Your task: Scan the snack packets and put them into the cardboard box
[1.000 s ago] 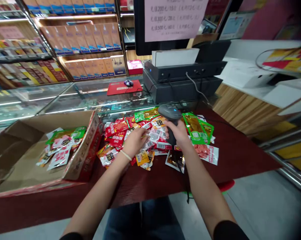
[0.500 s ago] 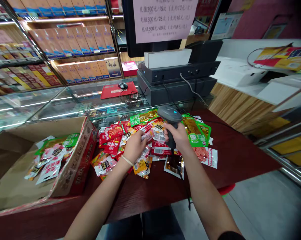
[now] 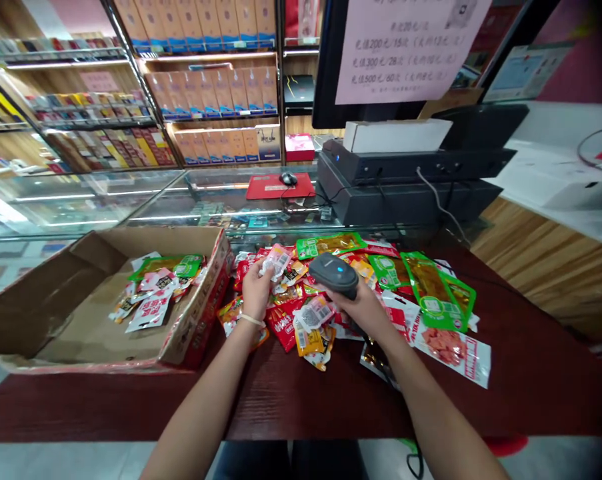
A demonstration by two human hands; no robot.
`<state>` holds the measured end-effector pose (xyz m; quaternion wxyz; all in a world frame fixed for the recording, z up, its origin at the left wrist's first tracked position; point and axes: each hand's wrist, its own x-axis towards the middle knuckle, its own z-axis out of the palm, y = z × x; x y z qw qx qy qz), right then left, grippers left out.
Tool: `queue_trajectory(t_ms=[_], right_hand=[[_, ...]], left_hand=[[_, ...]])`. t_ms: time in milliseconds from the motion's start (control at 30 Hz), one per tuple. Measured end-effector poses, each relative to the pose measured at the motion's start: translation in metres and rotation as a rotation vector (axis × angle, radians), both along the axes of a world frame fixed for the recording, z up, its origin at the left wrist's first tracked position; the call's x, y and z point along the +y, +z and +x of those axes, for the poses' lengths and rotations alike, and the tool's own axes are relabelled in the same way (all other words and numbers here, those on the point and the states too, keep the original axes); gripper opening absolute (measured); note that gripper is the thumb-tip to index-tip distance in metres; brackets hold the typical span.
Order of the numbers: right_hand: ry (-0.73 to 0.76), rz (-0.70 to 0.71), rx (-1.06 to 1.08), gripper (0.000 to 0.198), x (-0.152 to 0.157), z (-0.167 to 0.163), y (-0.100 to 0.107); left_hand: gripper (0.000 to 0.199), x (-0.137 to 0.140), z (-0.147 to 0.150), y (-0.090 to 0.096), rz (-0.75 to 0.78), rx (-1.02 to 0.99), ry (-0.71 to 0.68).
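Note:
My left hand (image 3: pixel 257 290) pinches a small pink-and-clear snack packet (image 3: pixel 277 261), its barcode side facing up. In my right hand (image 3: pixel 363 308) is a dark grey barcode scanner (image 3: pixel 333 274), a small blue light showing on top and its head pointing left toward the packet. Beneath both hands spreads a pile of snack packets, among them a red packet (image 3: pixel 283 325), another pink-and-clear packet (image 3: pixel 315 313) and a green packet (image 3: pixel 433 293). The scanner's handle is mostly hidden by my fingers.
An open cardboard box (image 3: pixel 201 327) with several packets inside stands on the left of the dark red table (image 3: pixel 281 407). Behind lie a glass counter, a red mouse pad (image 3: pixel 261 187) with a mouse (image 3: pixel 288 178), and a black cash drawer (image 3: pixel 411 200). The scanner's cord hangs over the front edge.
My left hand has lifted the pink packet off the pile and moved it left toward the box. My right hand has turned the scanner to point left. The view has swung left.

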<state>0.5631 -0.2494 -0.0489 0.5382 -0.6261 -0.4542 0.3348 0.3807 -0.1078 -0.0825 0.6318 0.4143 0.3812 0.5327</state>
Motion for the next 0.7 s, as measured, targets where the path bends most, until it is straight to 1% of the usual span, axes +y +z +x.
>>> queue_trajectory(t_ms=[67, 167, 267, 333, 400, 500, 567, 633, 700], right_hand=[[0.029, 0.038, -0.057, 0.049, 0.0007, -0.0036, 0.0010], [0.050, 0.046, -0.117, 0.043, 0.0010, -0.0060, 0.0042], [0.078, 0.013, -0.150, 0.035, 0.0007, -0.0065, 0.0068], [0.082, 0.002, -0.155, 0.033, 0.0004, -0.0066, 0.0074], [0.077, -0.002, -0.149, 0.033, 0.0002, -0.0065, 0.0071], [0.070, 0.006, -0.127, 0.034, -0.0001, -0.0062, 0.0054], [0.064, 0.017, -0.104, 0.035, -0.0003, -0.0059, 0.0043], [0.051, 0.026, -0.074, 0.036, -0.0007, -0.0060, 0.0040], [0.030, 0.043, -0.040, 0.035, -0.0012, -0.0061, 0.0050]], left_hand=[[0.032, 0.0015, -0.0004, -0.0012, -0.007, -0.020, -0.001], [0.033, 0.0020, -0.0008, -0.0037, 0.015, -0.026, -0.011], [0.035, 0.0014, -0.0018, -0.0052, 0.076, 0.068, -0.009], [0.035, 0.0011, -0.0024, -0.0054, 0.104, 0.142, 0.000], [0.036, 0.0013, -0.0026, -0.0053, 0.095, 0.145, -0.001], [0.041, 0.0025, -0.0023, -0.0064, 0.048, 0.082, -0.011], [0.044, 0.0033, -0.0016, -0.0077, 0.044, 0.090, -0.002], [0.040, 0.0026, -0.0003, -0.0069, 0.104, 0.164, 0.014], [0.032, -0.0012, 0.0010, -0.0003, 0.211, 0.239, 0.023]])
